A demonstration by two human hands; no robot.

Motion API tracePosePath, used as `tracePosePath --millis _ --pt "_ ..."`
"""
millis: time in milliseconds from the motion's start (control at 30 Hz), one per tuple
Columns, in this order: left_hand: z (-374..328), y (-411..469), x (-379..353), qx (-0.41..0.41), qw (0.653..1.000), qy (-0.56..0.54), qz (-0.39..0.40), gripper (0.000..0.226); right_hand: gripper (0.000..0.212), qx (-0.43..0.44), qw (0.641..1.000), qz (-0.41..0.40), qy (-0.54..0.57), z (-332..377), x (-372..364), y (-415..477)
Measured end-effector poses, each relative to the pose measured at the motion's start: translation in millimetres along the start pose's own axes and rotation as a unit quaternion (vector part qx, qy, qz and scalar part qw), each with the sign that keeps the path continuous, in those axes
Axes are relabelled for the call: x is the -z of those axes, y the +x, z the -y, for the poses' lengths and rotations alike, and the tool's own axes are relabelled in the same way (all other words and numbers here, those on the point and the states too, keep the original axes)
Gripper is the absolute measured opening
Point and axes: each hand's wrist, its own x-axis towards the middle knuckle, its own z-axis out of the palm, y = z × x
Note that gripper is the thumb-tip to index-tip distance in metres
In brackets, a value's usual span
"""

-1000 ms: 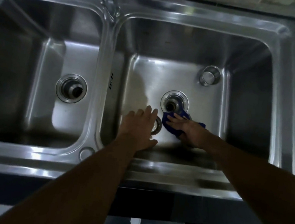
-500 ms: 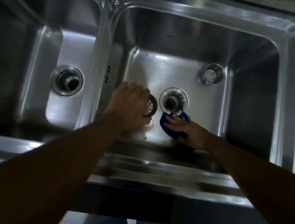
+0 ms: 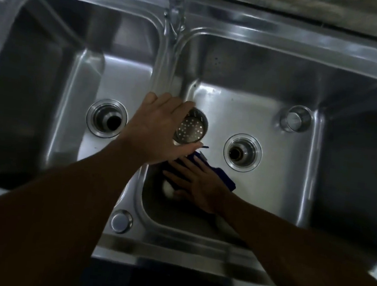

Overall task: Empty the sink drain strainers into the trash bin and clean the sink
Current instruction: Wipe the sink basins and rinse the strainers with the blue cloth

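Lifting the perforated strainer basket [image 3: 191, 129] clear of the right basin floor, the left hand [image 3: 158, 130] now has it cupped between thumb and fingers, tilted so the holed bottom faces the camera — a second ago that hand was only reaching for it where it lay beside the drain. It now hangs over the divider edge between the two basins, so my guess is it is headed for the left drain [image 3: 106, 120], which stands open with nothing in it.

The right hand [image 3: 198, 181] lies spread flat, fingers splayed, pressing a blue cloth [image 3: 222, 176] onto the floor near the front-left corner of the right basin [image 3: 356, 162]; it has slid left, away from the right drain [image 3: 242, 152]. Wiping looks under way, with both drains open and bare.

A second strainer cup [image 3: 295, 118] sits in the back-right corner of the basin floor, well apart from both hands. The faucet [image 3: 174, 12] rises over the divider at the back edge — the lifted basket passes below it. No trash bin shows.
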Motion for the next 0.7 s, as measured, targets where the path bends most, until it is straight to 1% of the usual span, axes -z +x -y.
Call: tracePosePath --millis 33,133,200,300,400,467,500,533,567,600,633,667,700 --pt "-0.3 0.1 0.4 -0.003 1.000 -0.002 0.000 0.086 0.057 0.013 1.000 -0.006 -0.002 -1.8 -2.3 -2.7" --pt "-1.9 -0.2 2.6 -0.009 1.000 -0.006 -0.005 0.083 0.056 0.086 0.996 -0.003 -0.031 -24.9 -8.1 -23.5" --pt "-2.8 -0.6 4.0 -0.002 1.000 -0.012 -0.003 0.082 0.057 0.081 0.995 0.007 -0.057 -44.2 -7.1 -35.4" --pt "-3.1 0.1 4.0 0.004 1.000 -0.009 0.003 0.081 0.059 -0.005 0.999 -0.022 -0.044 -67.0 10.8 -21.9" --pt "-2.6 0.5 2.8 0.003 1.000 -0.010 -0.005 0.081 0.060 -0.139 0.989 -0.057 0.013 -84.4 35.0 16.0" --pt "-2.2 0.7 2.6 0.002 1.000 -0.011 -0.006 0.082 0.070 -0.194 0.977 -0.076 0.035 -86.8 43.5 36.8" --pt "-2.1 0.8 3.1 0.001 1.000 -0.012 -0.003 0.083 0.076 -0.202 0.975 -0.083 0.040 -82.7 43.3 42.9" --pt "-2.5 0.9 3.8 0.001 1.000 -0.010 0.001 0.082 0.079 -0.192 0.977 -0.082 0.037 -75.6 40.4 46.5" --pt "-3.1 1.1 4.8 0.002 1.000 -0.007 0.004 0.082 0.073 -0.163 0.984 -0.071 0.021 -66.7 36.6 47.1" --pt "-3.8 1.3 6.0 0.004 1.000 -0.006 0.007 0.082 0.061 -0.121 0.990 -0.068 0.003 -57.0 30.9 44.5" --pt "-4.5 1.4 7.1 0.005 1.000 -0.008 0.009 0.082 0.048 -0.077 0.993 -0.084 0.000 -48.1 23.8 38.7" --pt "-5.6 1.5 7.7 0.006 1.000 -0.012 0.009 0.082 0.042 -0.032 0.993 -0.110 0.009 -40.5 15.3 29.8" --pt "-5.9 1.3 8.3 0.008 1.000 -0.014 0.007 0.081 0.041 0.018 0.992 -0.127 0.004 -33.4 6.7 17.9"
